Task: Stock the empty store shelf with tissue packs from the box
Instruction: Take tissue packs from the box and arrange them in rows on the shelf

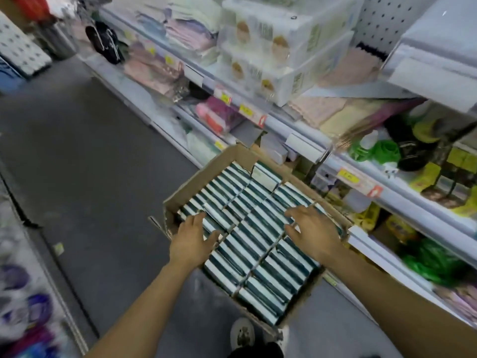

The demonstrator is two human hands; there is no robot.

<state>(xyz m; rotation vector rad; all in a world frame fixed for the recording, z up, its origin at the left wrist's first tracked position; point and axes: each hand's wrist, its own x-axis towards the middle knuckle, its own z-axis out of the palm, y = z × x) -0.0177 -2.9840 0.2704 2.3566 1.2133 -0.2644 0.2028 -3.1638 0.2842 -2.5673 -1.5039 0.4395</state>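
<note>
Both forearms are reaching from the frame's bottom; the left hand and right hand are lying spread on green-and-white tissue packs filling the cardboard box at centre, beside stocked shelves at right.

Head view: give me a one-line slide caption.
Both hands, left hand and right hand, reach over a cardboard box packed with tissue packs beside store shelves.

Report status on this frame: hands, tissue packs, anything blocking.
Left hand and right hand open, spread over tissue packs, nothing lifted. Cardboard box nearly full, one pack raised at far end. No obstruction seen.
</note>
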